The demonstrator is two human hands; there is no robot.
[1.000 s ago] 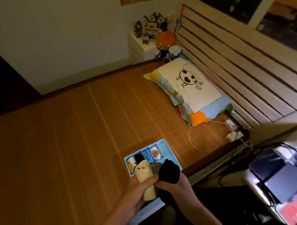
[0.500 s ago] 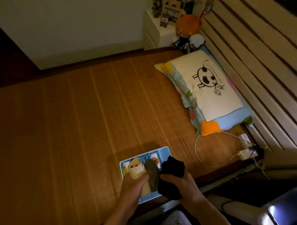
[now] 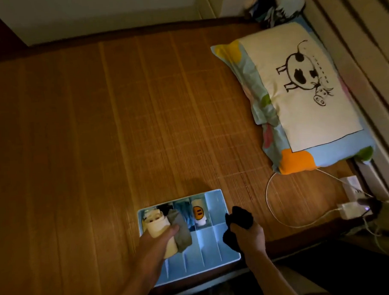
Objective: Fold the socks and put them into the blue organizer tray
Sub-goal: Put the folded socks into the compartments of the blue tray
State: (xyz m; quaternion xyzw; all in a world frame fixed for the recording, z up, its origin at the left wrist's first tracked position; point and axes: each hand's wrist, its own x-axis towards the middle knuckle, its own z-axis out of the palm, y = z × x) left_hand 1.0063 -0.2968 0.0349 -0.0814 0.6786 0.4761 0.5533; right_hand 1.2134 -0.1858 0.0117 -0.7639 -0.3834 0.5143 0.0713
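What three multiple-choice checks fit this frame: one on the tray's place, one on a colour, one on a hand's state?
1. Where does the blue organizer tray lie?
A) on the pillow
B) on the bamboo mat, by its near edge
C) on the floor

2. What colour is the sock in the right hand?
A) black
B) red
C) white

3. What is the left hand doing?
A) resting flat on the mat
B) pulling a cable
C) gripping a cream sock and a grey sock

Answers:
1 B: the tray sits on the mat close to the person.
2 A: the black sock bulges from its grip.
3 C: its fingers curl round both socks above the tray.
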